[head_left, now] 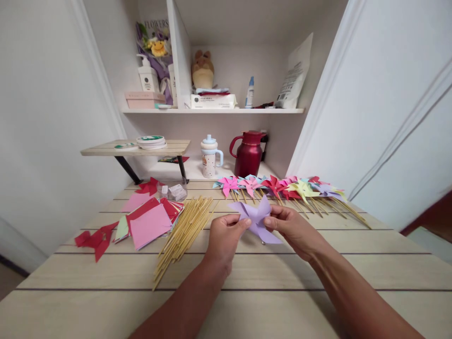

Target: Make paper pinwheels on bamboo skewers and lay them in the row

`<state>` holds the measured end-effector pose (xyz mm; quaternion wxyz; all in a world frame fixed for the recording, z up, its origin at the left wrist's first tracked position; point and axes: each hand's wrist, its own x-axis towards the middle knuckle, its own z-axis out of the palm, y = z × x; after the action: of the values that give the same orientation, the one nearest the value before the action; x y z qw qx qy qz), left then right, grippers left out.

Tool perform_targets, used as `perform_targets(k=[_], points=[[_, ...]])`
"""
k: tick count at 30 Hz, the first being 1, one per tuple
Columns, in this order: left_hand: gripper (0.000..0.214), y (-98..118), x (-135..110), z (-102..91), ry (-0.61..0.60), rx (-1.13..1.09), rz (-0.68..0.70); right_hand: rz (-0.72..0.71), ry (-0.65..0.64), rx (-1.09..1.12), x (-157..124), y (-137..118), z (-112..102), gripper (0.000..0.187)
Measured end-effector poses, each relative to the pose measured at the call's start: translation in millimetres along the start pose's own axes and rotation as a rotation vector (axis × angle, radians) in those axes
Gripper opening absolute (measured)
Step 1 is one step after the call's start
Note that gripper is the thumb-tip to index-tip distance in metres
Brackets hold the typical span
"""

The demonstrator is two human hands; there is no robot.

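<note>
A light purple paper pinwheel (pixel 257 219) with folded blades is held above the slatted table. My left hand (pixel 226 235) pinches its left side between thumb and fingers. On the right side, my right hand (pixel 287 225) grips a blade in the same way. A small shiny spot shows at the pinwheel's lower edge; I cannot make out what it is. Left of my left hand lies a pile of thin wooden sticks (pixel 185 230). Beyond my right hand, several finished pinwheels on sticks (pixel 273 187) lie in a row, in pink, red, yellow, blue and purple.
Coloured paper squares (pixel 151 225) and red folded paper (pixel 99 239) lie at the left, near small clear packets (pixel 174 191). Behind stand a cup (pixel 209 162), a red thermos jug (pixel 249 155) and a small raised stand (pixel 137 149). A shelf (pixel 215 111) runs above.
</note>
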<state>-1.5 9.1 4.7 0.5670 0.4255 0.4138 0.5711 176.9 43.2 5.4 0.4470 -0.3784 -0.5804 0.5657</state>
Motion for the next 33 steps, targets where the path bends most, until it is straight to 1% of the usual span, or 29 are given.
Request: perform_targets(k=[6,10,14,20,25,29,33], points=[[0.022,-1.2,-0.1,1.8,0.023,0.031,0.005,0.014,0.029,0.017,0.6,1.2,-1.0,0.028],[0.022,-1.5,0.4,2.0,0.034,0.041,-0.004,0.01,0.047,-0.019,1.5,2.6,-1.7,0.031],[0.021,-0.6,-0.1,2.9,0.062,0.052,-0.012,0.014,0.055,-0.026,0.6,0.4,0.8,0.031],[0.019,-0.4,-0.6,4.4,0.061,0.053,0.014,0.032,0.085,-0.05,0.5,-2.6,5.3,0.035],[0.013,-2.9,3.1,3.1,0.121,0.102,0.012,-0.003,0.088,-0.046,1.8,0.2,6.6,0.036],[0.012,-4.6,6.0,0.8,0.148,0.099,0.006,-0.058,0.205,-0.007,3.0,2.8,4.3,0.037],[0.013,-4.6,6.2,-0.4,0.146,0.097,0.014,-0.107,0.327,-0.011,4.7,4.8,-1.0,0.041]])
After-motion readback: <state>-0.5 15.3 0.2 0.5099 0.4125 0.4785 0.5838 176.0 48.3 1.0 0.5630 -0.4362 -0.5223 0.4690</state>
